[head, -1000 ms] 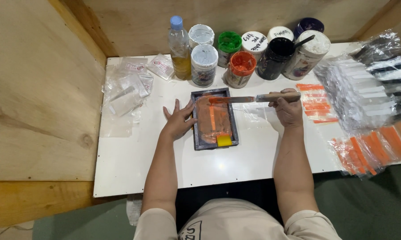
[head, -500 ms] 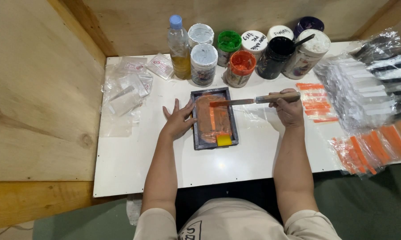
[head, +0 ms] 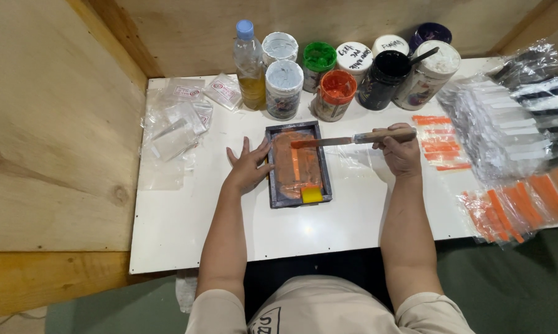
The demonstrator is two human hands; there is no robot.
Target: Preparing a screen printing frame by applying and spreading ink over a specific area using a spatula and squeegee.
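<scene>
I see my left hand (head: 249, 166) lying open, fingers spread, flat on the table (head: 186, 222) and pressed against the frame (head: 298, 163) at its 9 o'clock edge, while my right hand (head: 401, 153) is closed around the wooden handle of a spatula (head: 353, 138) whose blade reaches over the frame from 3 o'clock. I judge the spreading well along: orange ink already coats most of the screen, a yellow block (head: 311, 194) sits at 6 o'clock, and the open orange jar (head: 335, 93) stands at 12 o'clock.
</scene>
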